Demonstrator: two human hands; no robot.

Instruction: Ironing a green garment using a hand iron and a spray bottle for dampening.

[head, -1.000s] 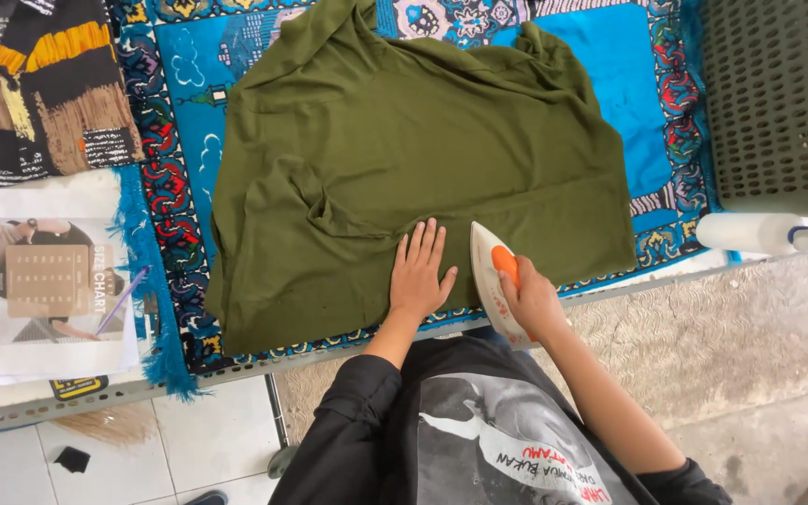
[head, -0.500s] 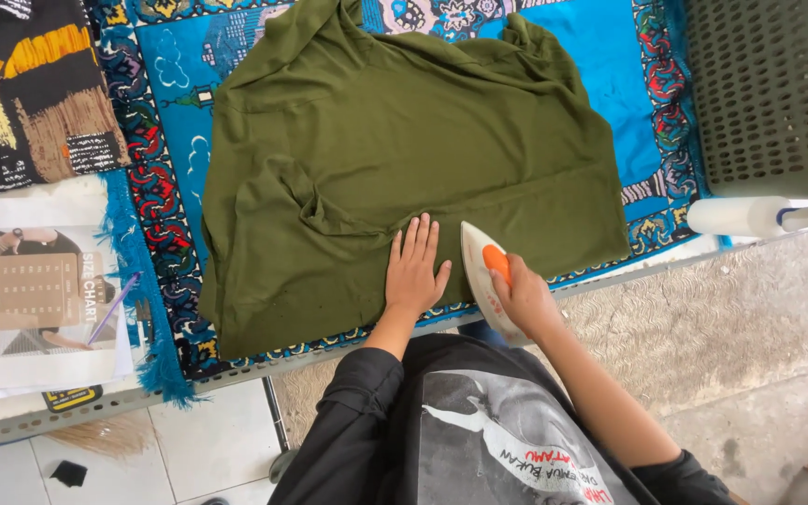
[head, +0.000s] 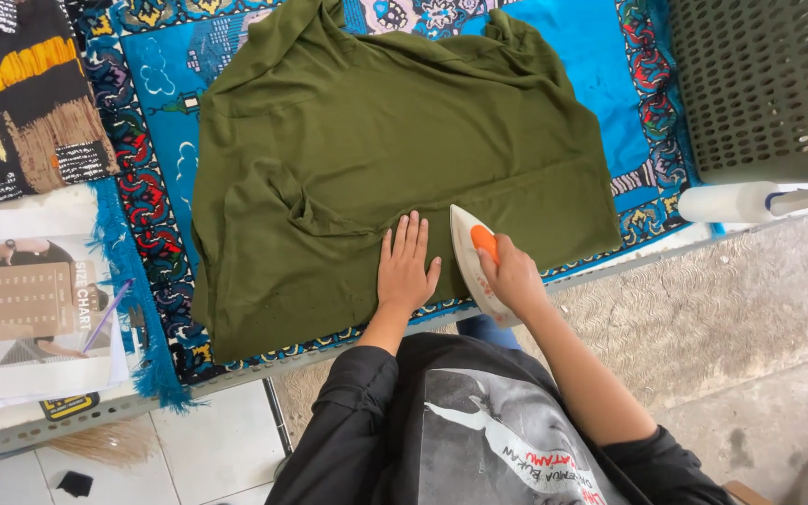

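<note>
- Left hand: fingers flat, slightly spread, pressing on green shirt.
- Right hand: fingers wrapped around orange handle of iron.
- Iron sits on shirt's near hem, just right of left fingertips.
- Shirt lies across blue patterned mat, beyond the fingers.

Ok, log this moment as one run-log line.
left hand: flat on olive garment | right hand: grips white iron by its orange handle, on garment's near edge | under garment: blue patterned mat
</note>
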